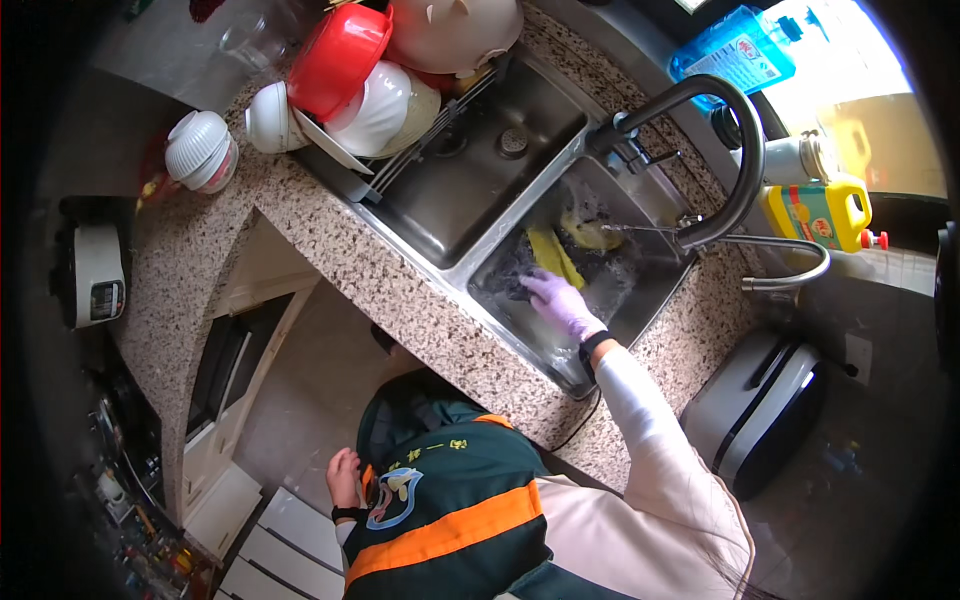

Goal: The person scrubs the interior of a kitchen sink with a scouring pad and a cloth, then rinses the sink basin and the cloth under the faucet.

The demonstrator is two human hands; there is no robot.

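Note:
My right hand (561,301), in a thin purple glove, reaches into the right basin (517,330) of the steel sink. Its fingertips meet a dark, soft-looking bundle (514,282) in the water; whether they grip it cannot be told. Just beyond the fingers lies a long yellow-green piece (553,255). A second yellowish piece (592,231) sits under the stream from the dark curved faucet (750,150). My left hand (344,478) is bare, held beside the apron (450,487), fingers loosely curled with nothing visible in them.
The left basin (480,180) carries a dish rack (435,127) with a red bowl (341,60) and white bowls. Stacked cups (201,154) stand on the speckled counter (360,255). A blue bottle (739,56) and a yellow jug (821,214) line the sill. A small curved tap (795,244) overhangs the counter.

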